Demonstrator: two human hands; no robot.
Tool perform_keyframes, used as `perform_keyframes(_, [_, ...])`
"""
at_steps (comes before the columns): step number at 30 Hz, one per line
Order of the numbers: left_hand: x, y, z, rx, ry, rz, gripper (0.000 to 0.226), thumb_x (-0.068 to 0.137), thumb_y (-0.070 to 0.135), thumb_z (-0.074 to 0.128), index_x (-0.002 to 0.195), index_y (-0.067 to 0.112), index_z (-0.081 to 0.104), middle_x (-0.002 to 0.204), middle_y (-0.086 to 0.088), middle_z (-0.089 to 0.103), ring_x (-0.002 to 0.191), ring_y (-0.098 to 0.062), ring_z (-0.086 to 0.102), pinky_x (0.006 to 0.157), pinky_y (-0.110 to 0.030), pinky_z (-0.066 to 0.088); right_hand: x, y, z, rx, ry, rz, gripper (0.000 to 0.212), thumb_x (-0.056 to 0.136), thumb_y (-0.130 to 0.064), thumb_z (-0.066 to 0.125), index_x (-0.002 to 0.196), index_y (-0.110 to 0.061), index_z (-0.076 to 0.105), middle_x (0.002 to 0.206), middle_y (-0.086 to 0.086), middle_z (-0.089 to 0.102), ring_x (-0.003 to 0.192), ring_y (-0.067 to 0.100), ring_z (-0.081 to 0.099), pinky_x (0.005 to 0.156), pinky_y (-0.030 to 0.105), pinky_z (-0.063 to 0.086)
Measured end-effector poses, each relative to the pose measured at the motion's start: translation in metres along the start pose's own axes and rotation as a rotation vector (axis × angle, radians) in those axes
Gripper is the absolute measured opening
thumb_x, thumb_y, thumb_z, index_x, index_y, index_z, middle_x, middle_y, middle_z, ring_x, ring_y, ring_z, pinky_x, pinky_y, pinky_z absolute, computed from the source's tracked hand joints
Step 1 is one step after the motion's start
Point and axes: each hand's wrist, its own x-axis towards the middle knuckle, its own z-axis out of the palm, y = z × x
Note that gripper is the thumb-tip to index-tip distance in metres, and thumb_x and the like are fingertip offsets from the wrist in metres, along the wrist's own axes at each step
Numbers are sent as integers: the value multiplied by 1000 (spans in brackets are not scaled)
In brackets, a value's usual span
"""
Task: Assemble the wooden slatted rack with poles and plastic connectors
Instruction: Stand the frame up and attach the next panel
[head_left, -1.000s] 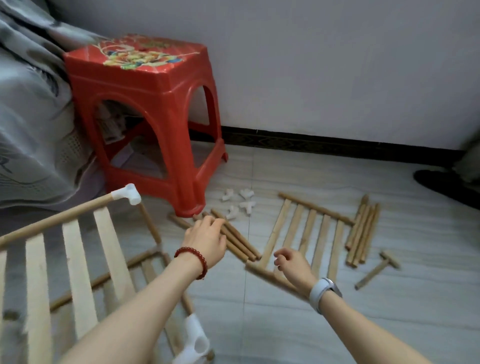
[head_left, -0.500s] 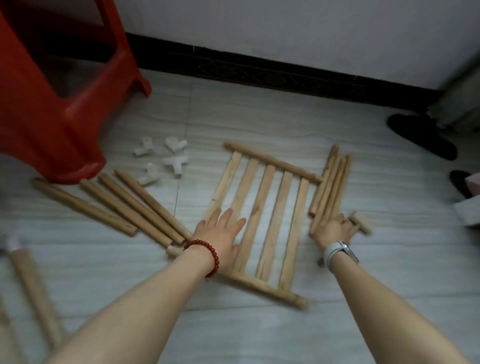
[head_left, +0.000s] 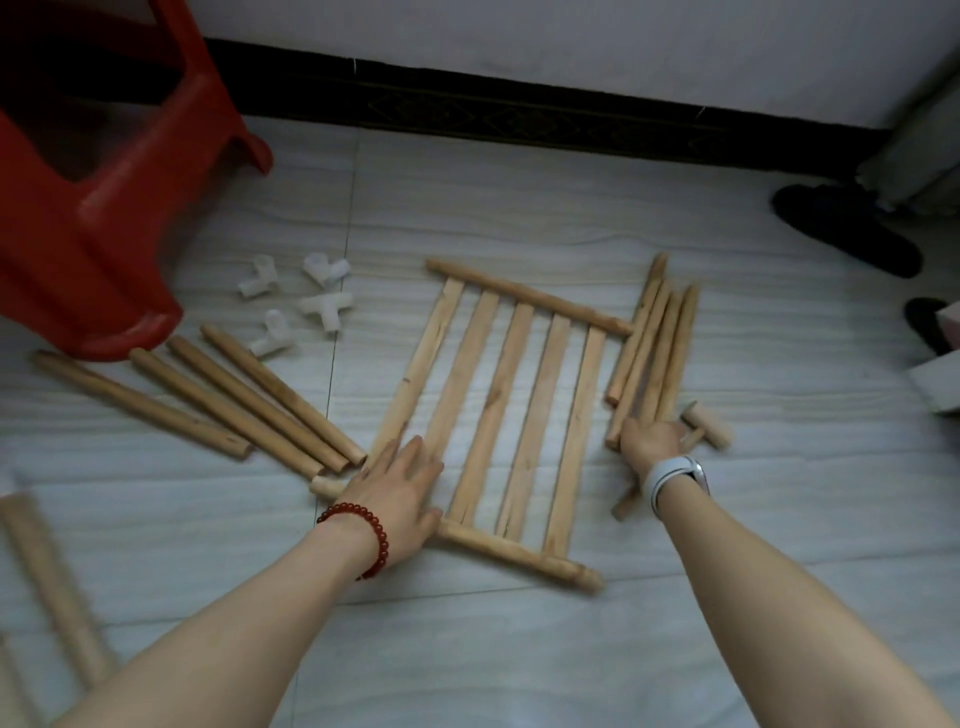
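Observation:
A wooden slatted panel (head_left: 519, 405) lies flat on the tiled floor, with several slats between two round rails. My left hand (head_left: 400, 493) rests flat on its near left corner, fingers straight. My right hand (head_left: 652, 441) sits over the near ends of a bundle of thin poles (head_left: 657, 338) and over the handle of a small wooden mallet (head_left: 709, 423); its fingers are hidden. Several thicker poles (head_left: 234, 395) lie left of the panel. Several white plastic connectors (head_left: 324, 306) lie beyond them.
A red plastic stool (head_left: 78, 234) stands at the far left. Part of an assembled rack (head_left: 47, 587) shows blurred at the lower left. Black slippers (head_left: 841, 228) and a white box (head_left: 940, 384) lie at the right, with the wall and dark skirting behind.
The view swung right and down. My left hand went from the thick poles onto the panel's corner. My right hand went right to the thin poles and mallet. Both barely moved in the last half second.

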Motion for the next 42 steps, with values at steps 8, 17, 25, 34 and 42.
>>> perform_keyframes(8, [-47, -24, -65, -81, 84, -137, 49, 97, 33, 38, 144, 22, 28, 153, -7, 17, 138, -25, 24, 109, -35, 28, -92, 1, 13, 405, -126, -262, 17, 89, -24, 51, 94, -13, 39, 81, 4, 48, 76, 19, 46, 68, 29, 36])
perform_keyframes(17, [-171, -52, -165, 121, 226, -127, 36, 96, 31, 40, 129, 19, 49, 129, -6, 46, 118, -26, 47, 94, -38, 42, -253, 47, 69, -275, -782, -850, 19, 91, -22, 49, 97, -16, 32, 79, 2, 48, 65, 16, 46, 58, 29, 33])
perform_keyframes(25, [-247, -73, -149, 206, 305, -261, 37, 97, 32, 36, 130, 20, 47, 130, -5, 45, 121, -26, 43, 95, -38, 36, -276, 56, 104, -664, -736, -753, 26, 94, -35, 42, 109, -16, 36, 89, 3, 51, 77, 27, 53, 62, 31, 35])
perform_keyframes(34, [-291, -101, -137, 24, 454, -270, 33, 97, 28, 38, 126, 20, 52, 125, -3, 51, 117, -22, 46, 96, -35, 34, -297, 18, 104, -612, -606, -728, 25, 100, -30, 31, 88, -11, 42, 92, 13, 57, 85, 33, 56, 65, 34, 37])
perform_keyframes(42, [-372, -114, -143, -31, 540, -371, 33, 97, 32, 39, 126, 25, 53, 129, 3, 50, 124, -17, 42, 103, -35, 30, -370, -77, 31, 270, -476, -849, 9, 92, -15, 53, 85, -10, 52, 71, 0, 52, 62, 12, 49, 61, 28, 44])
